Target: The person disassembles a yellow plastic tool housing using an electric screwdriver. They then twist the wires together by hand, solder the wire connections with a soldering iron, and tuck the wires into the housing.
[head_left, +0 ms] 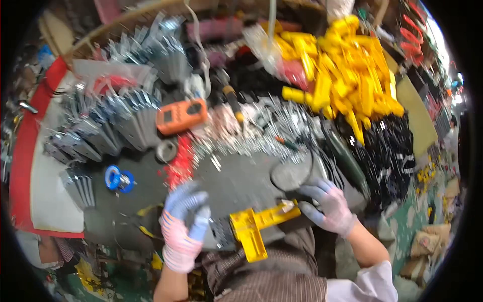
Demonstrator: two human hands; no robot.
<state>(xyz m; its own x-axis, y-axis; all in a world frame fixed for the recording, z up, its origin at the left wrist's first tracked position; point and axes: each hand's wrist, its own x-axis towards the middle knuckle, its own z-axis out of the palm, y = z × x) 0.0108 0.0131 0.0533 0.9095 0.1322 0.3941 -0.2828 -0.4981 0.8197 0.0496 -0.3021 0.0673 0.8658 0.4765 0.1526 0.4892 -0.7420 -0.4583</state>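
Note:
A yellow plastic housing, an open shell with a long arm, lies at the front edge of the work surface before my body. My left hand, in a striped glove with bluish fingertips, is to the left of it, thumb and fingers apart, holding nothing I can see. At the right end of the housing's arm is my right hand, similarly gloved, with thumb and fingers apart. Whether its thumb touches the housing I cannot tell. A small dark part sits between my left hand and the housing. Motion blurs the view.
Yellow housings are heaped at the back right, above black cables. Grey metal plates stand at left. An orange meter, red small parts, loose screws, a blue spool and yellow-handled pliers lie around.

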